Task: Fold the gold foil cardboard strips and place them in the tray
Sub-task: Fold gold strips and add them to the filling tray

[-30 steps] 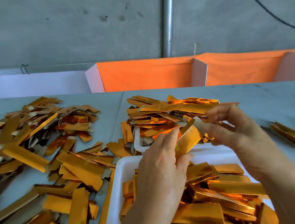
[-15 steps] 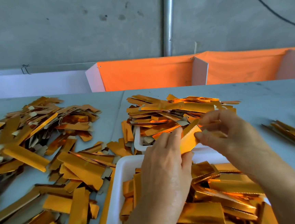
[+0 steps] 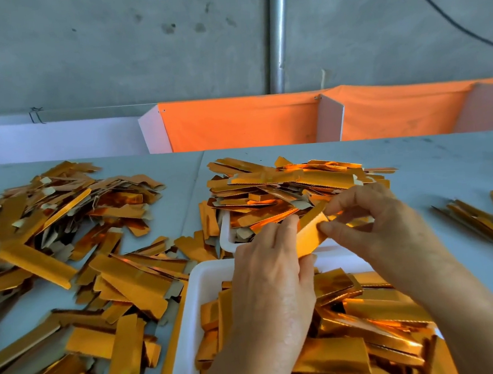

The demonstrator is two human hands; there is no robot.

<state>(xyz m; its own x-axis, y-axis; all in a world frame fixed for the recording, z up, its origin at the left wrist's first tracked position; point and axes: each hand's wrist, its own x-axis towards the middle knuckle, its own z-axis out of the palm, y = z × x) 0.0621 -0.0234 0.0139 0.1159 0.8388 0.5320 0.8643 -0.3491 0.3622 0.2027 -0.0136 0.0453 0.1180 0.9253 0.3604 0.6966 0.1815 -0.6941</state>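
Observation:
Both hands work one gold foil strip (image 3: 310,235) above the far rim of the white tray (image 3: 196,304). My left hand (image 3: 274,277) grips the strip's lower end between fingers and thumb. My right hand (image 3: 370,220) pinches the strip's upper end with thumb and forefinger. The tray holds several folded gold strips (image 3: 370,325). My forearms hide part of the tray's contents.
A second white tray (image 3: 225,233) behind the first carries a heap of flat strips (image 3: 287,189). Loose strips (image 3: 82,261) cover the table's left side, and a smaller bundle (image 3: 487,225) lies at the right. Orange and white bins (image 3: 248,124) line the back edge.
The strip's upper end has been bent down and in, so the strip looks shorter. My right hand has come lower and closer to my left hand.

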